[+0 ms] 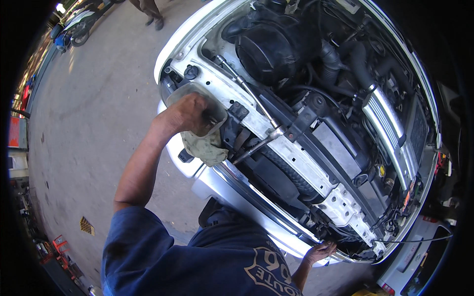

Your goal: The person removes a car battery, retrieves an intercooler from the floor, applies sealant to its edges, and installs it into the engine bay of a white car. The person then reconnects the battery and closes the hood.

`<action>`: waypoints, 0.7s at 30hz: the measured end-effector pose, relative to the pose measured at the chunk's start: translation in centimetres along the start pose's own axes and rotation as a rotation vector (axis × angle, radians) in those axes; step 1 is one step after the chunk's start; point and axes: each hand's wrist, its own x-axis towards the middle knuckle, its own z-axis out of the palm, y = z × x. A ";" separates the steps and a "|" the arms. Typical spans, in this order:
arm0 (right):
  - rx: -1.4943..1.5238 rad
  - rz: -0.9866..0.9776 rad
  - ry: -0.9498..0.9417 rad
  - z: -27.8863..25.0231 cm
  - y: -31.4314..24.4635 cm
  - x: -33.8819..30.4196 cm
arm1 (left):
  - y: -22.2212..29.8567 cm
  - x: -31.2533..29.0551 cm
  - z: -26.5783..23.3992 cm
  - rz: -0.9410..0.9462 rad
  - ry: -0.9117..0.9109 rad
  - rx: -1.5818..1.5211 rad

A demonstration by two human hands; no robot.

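My left hand [193, 112] reaches into a translucent plastic tub [180, 91] at the car's front corner. Its fingers are curled down inside; what they hold, if anything, is hidden. A crumpled pale green cloth [206, 149] hangs just below the tub. Across the white front crossmember [311, 170] lies a ratchet [256, 148] with a long steel extension [249, 92]. Lower right, my right hand [321, 252] rests at the front edge of the car, fingers stretched forward and loosely apart, with no object seen in it.
The open engine bay holds a round black housing [274, 47], black hoses and a ribbed silver pipe [387, 126]. A black cap [191, 72] sits near the tub. Beyond are a motorcycle [81, 27], a person's legs [149, 11], a red stand [60, 245] and another vehicle [412, 261].
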 end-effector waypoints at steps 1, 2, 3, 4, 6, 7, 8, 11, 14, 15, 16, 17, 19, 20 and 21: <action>0.018 0.005 -0.048 -0.3 0.0 0.1 | -0.3 0.0 0.1 0.037 0.019 -0.046; -0.002 -0.004 -0.055 -0.3 0.0 0.2 | -0.6 0.0 0.1 0.096 0.038 -0.069; -0.009 -0.006 -0.059 -0.6 0.1 0.3 | -0.9 0.0 -0.1 0.094 0.028 -0.071; -0.014 -0.011 -0.087 -0.6 0.2 0.3 | -1.2 -0.1 -0.3 0.053 -0.030 -0.039; -0.012 -0.002 -0.142 -0.7 0.6 0.4 | -2.0 -0.2 -1.1 0.017 -0.004 -0.150; -0.026 0.007 -0.154 -0.7 0.9 0.4 | -2.2 -0.4 -1.6 0.006 0.036 -0.195; -0.026 -0.003 -0.136 -0.7 1.1 0.4 | -2.4 -0.5 -2.0 -0.040 0.017 -0.191; -0.061 -0.006 -0.120 -1.2 0.7 1.0 | -2.4 -1.0 -3.1 -0.029 0.138 -0.231; -0.222 -0.020 -0.364 -3.6 -2.9 3.0 | -2.2 -1.8 -4.3 -0.026 0.305 -0.395; -0.193 -0.005 -0.410 -4.9 -4.9 4.3 | -2.1 -2.3 -4.7 -0.011 0.373 -0.475; -0.158 -0.069 -0.506 -6.6 -7.4 5.7 | -2.1 -2.9 -5.0 -0.048 0.411 -0.551; -0.137 -0.093 -0.608 -8.4 -10.3 7.1 | -2.0 -3.5 -5.1 -0.079 0.447 -0.626; -0.102 -0.254 -0.680 -10.9 -17.1 9.9 | -1.7 -4.5 -4.5 0.038 0.289 -0.955; -0.111 -0.391 -0.637 -11.5 -20.6 11.1 | -1.3 -5.1 -3.8 0.112 0.211 -1.116; 0.074 -0.350 -0.678 -12.2 -24.0 11.8 | -0.4 -5.3 -2.5 0.223 0.186 -1.189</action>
